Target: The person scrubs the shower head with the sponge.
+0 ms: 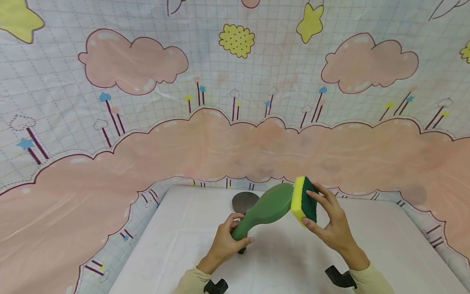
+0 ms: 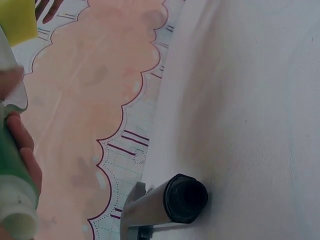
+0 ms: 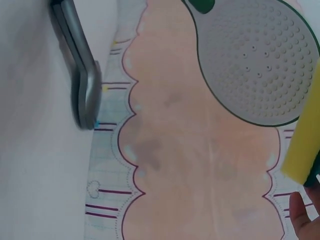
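My left hand (image 1: 225, 241) grips the handle of a green handheld shower head (image 1: 273, 204) and holds it above the table. Its grey face with small nozzles (image 3: 255, 60) shows in the right wrist view. A yellow sponge with a dark green scouring side (image 1: 299, 200) is pinched between the thumb and fingers of my right hand (image 1: 335, 224). The sponge's yellow side is at the rim of the shower head; whether they touch I cannot tell. Behind my left hand lies a second, grey shower head (image 1: 245, 202) on the table, its handle partly hidden.
The white table (image 1: 154, 245) spreads beneath both hands. Beyond its back edge hangs a printed cloth (image 1: 235, 143) with clouds and stars. Black straps (image 1: 340, 277) sit at both wrists.
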A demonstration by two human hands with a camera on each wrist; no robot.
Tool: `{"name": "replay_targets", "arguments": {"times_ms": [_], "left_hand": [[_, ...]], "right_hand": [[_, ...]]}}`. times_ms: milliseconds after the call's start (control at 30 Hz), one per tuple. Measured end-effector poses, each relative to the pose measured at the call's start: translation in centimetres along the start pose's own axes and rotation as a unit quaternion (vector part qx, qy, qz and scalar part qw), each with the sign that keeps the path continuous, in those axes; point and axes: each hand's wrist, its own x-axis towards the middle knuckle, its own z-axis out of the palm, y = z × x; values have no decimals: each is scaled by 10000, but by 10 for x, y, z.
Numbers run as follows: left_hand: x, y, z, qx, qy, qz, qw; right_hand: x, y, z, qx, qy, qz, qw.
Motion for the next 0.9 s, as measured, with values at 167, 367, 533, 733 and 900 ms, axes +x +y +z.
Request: {"name": "replay_targets", "arguments": {"times_ms": [167,367,533,733,900], "left_hand": [[1,1,1,184,18,268,9995],[4,1,-2,457,320,834,9950],[8,0,-3,884,551,1183,9875],[7,-5,-1,826,642,1101,9884],[7,-3,-1,858,764,1027,9881]], "right_hand": [[1,-4,1,28,15,61,10000],[4,-6,1,193,118,-67,9997],[6,-4,1,225,149,-122,9996],[5,1,4,239,52,-149,9996],[7,3,5,290,48,-187,9994]]}}
